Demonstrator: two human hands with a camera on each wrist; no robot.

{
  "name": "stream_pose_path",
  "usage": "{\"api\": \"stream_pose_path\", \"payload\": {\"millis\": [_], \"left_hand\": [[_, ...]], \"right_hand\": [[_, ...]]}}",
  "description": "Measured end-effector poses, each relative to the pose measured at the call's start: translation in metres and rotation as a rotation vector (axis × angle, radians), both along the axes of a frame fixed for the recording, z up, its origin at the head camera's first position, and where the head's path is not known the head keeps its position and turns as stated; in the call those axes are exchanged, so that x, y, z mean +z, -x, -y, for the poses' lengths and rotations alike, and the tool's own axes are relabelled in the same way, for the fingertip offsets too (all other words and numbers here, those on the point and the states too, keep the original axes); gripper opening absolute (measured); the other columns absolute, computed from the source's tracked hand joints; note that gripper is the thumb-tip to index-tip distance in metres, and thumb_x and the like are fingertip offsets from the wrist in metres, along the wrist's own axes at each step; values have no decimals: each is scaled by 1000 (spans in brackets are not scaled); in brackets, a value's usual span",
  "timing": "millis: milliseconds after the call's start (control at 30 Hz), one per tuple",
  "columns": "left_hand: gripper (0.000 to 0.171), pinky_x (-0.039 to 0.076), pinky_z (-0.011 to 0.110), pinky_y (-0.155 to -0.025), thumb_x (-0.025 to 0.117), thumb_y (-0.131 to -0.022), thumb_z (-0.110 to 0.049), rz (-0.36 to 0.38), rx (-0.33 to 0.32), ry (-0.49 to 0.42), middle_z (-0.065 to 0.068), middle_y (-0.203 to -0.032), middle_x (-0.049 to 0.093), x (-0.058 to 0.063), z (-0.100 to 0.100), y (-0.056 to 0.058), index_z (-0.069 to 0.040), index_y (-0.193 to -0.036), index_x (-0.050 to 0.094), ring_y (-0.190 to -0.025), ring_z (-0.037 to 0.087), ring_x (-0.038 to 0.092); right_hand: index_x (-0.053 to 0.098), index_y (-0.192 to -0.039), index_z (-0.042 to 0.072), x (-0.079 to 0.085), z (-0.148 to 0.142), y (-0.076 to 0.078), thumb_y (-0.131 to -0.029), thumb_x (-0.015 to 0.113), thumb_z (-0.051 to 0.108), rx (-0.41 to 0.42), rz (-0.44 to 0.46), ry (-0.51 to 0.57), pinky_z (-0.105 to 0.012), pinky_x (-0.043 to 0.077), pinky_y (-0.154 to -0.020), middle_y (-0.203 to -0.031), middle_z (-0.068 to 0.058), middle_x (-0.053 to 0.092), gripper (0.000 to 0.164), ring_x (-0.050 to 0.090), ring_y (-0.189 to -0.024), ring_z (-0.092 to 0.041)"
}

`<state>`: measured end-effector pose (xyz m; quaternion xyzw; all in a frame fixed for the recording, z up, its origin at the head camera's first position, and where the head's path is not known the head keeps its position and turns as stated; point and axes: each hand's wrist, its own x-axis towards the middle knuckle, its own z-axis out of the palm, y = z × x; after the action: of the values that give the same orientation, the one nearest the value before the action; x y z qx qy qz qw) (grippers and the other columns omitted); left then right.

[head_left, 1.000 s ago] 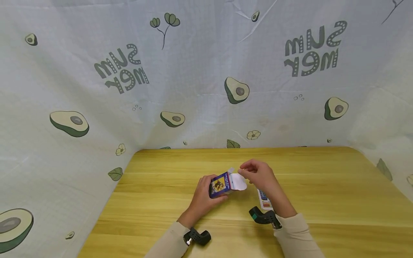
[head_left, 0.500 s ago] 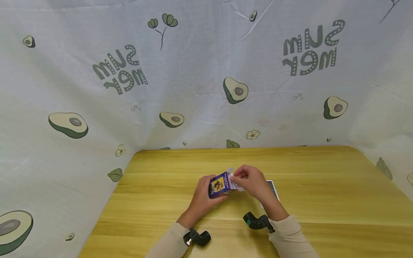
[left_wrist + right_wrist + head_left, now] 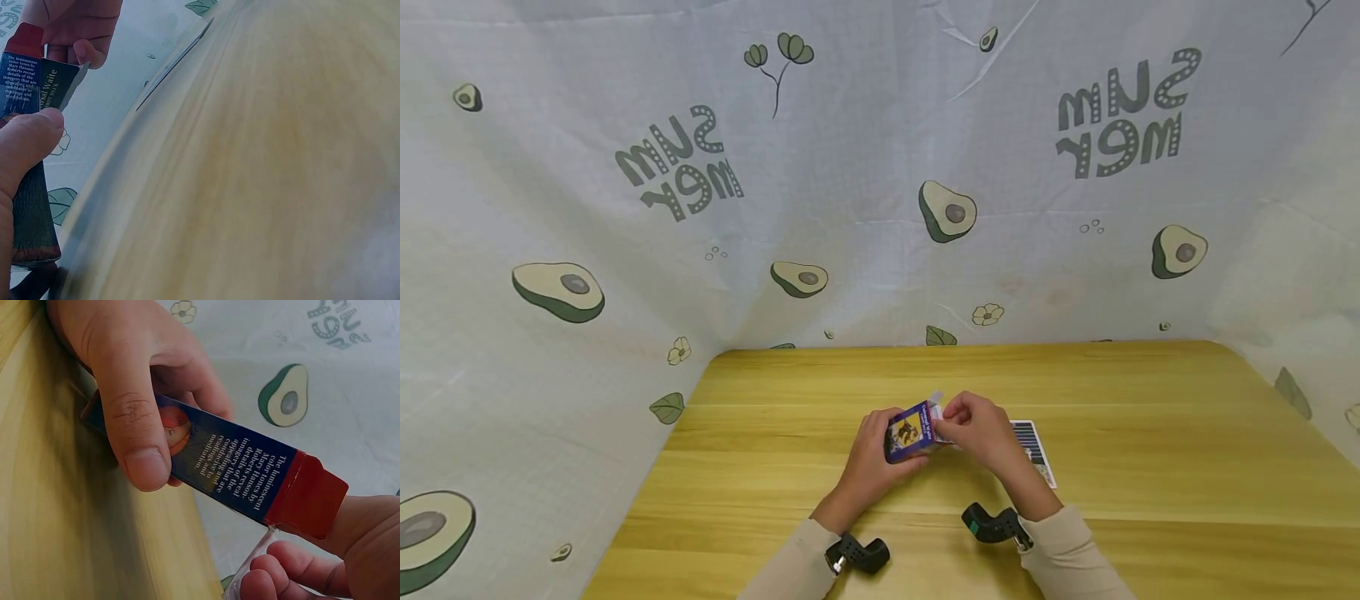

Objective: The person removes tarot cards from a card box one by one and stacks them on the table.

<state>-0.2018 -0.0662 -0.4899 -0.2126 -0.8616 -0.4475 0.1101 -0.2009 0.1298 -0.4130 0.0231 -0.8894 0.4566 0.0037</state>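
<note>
The left hand (image 3: pixel 874 457), curled, grips a box (image 3: pixel 908 431); the right hand (image 3: pixel 982 431), at its three o'clock, pinches the flap (image 3: pixel 253 555).

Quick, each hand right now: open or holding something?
Left hand: holding the printed box.
Right hand: at the box's open end; whether it grips there, I can't tell.

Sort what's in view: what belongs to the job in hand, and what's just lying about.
Belongs:
blue box, gripped by the left hand
right hand, at the box's open end
patterned card on the table, probably; not held

Just around:
avocado-print cloth, background
black left-wrist device and right-wrist device, worn
</note>
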Motion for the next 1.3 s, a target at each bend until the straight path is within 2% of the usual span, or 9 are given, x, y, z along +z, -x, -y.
{"api": "stream_pose_path", "payload": {"millis": [700,933,1300], "left_hand": [[71,42,31,-86,81,-76,-41,4,-3,17,-3,-119,51,1,-1,-1,-15,-132,46,-102,12,44],[71,42,31,-86,81,-76,-43,1,3,16,-3,-118,51,-1,-1,0,-15,-132,47,-101,12,44],[72,42,31,-87,81,-76,-43,1,6,19,-3,-119,52,-2,-1,1,-15,-132,46,-103,12,44]], "right_hand": [[67,-87,4,6,-9,-1,-85,75,22,5,32,-28,-28,47,-58,-76,-4,63,20,54,-68,-18],[69,-90,3,9,-13,-2,-86,73,22,14,81,16,-29,47,-57,-74,-3,64,20,55,-64,-17],[69,-98,-3,11,-21,-2,-88,70,18,49,83,75,-31,52,-60,-78,-7,69,23,59,-63,-17]]}}
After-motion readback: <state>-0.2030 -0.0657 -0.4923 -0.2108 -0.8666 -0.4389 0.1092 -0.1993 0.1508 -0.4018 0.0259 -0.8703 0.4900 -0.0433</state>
